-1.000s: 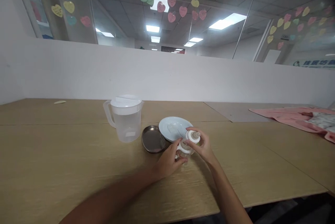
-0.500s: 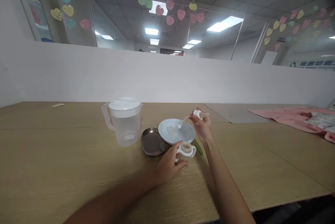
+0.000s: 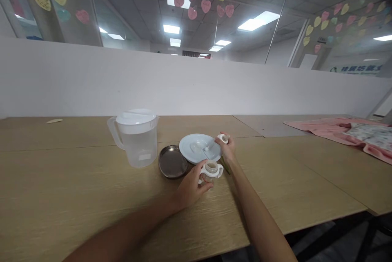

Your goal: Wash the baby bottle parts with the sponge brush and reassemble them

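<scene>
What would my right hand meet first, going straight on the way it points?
Past the white cap it holds, your right hand would probably meet the white wall behind the table first, seeming to pass close beside the plate, though depth is unclear.

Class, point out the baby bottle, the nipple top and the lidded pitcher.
Baby bottle point(image 3: 210, 174), head view: front of its white collar.
Nipple top point(image 3: 222, 139), head view: its white ring.
Lidded pitcher point(image 3: 139, 143), head view: its translucent wall.
</scene>
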The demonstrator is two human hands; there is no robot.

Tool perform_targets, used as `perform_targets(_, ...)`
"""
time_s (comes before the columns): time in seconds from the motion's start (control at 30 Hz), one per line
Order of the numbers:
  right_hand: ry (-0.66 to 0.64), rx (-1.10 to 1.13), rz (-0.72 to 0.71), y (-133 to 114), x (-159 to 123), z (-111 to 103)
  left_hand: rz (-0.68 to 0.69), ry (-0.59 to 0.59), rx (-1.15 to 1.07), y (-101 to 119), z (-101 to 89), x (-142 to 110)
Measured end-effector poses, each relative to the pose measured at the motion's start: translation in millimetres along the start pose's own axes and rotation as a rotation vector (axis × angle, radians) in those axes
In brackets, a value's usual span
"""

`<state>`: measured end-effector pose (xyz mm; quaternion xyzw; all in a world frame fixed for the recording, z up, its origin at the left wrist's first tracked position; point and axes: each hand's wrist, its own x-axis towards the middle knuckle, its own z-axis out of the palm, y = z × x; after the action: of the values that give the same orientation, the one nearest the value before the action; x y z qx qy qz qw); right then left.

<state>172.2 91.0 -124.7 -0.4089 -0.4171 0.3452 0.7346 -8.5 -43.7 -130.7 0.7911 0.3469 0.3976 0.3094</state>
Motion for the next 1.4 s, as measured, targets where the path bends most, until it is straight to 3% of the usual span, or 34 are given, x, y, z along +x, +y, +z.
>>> perform_targets(0.13, -0.024, -0.072, -0.087, 4, -3, -1, 0.004, 0.012, 0.000, -1, 0.3, 0)
perform_targets(0.4, -0.252, -0.563, -0.219, -5, -18, -2, 0.020, 0.020, 0.038, -2, 0.7, -1)
perform_targets(0.53, -0.135, -0.714, -0.283, -8, -20, -1, 0.022, 0.013, 0.038, -3, 1.3, -1)
perform_targets(0.7, 0.011, -0.703, -0.338, -6, -14, -2, 0.022, 0.011, 0.027, -3, 1.3, -1)
perform_targets(1.13, 0.134, -0.756, -0.339, -8, -19, 1, 0.008, 0.013, 0.009, 0, 1.1, -1)
perform_targets(1.4, 0.064, -0.778, -0.414, -6, -22, 3, 0.007, 0.008, -0.025, -2, 2.0, -1)
